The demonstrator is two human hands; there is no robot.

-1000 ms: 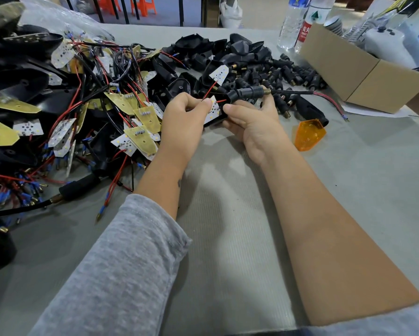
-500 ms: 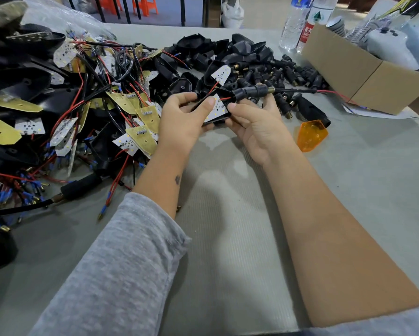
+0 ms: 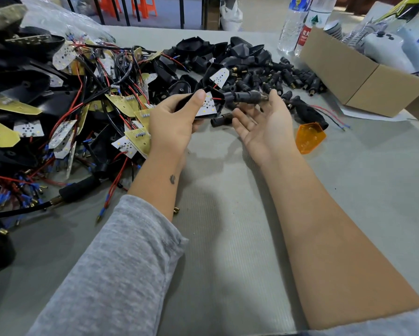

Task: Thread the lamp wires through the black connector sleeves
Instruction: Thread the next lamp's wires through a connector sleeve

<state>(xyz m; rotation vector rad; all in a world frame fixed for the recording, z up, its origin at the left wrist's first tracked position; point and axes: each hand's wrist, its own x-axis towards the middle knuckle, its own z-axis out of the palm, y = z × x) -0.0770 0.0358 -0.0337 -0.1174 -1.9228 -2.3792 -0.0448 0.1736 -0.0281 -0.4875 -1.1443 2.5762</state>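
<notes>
— Black plastic in the left hand [image 3: 172, 122], yes? What did you see on your screen?

— Yes. I saw the left hand grasping a black lamp housing [image 3: 212, 103] with a white LED board [image 3: 207, 106] inside it. The thumb lay across the top of the housing and the other fingers were curled under it. A red wire [image 3: 217, 99] went from the board to the right, into a black connector sleeve [image 3: 243, 97].

— And the right hand [image 3: 264, 124]?

— Its grip was released. The palm faced up, the fingers were spread and relaxed. The sleeve lay across the fingertips, with its brass end near the forefinger. I could not tell if the fingers carried it or only touched it.

— Where was all this?

— Above the grey table [image 3: 228, 238], just in front of a heap of loose sleeves [image 3: 288, 78]. One more sleeve [image 3: 221, 120] lay on the table under the two hands. At the left was a big tangle of boards and wires [image 3: 82, 105]. At the right I saw an orange lens [image 3: 310, 138], a cardboard box [image 3: 363, 78] and two water bottles [image 3: 300, 23] behind it.
</notes>
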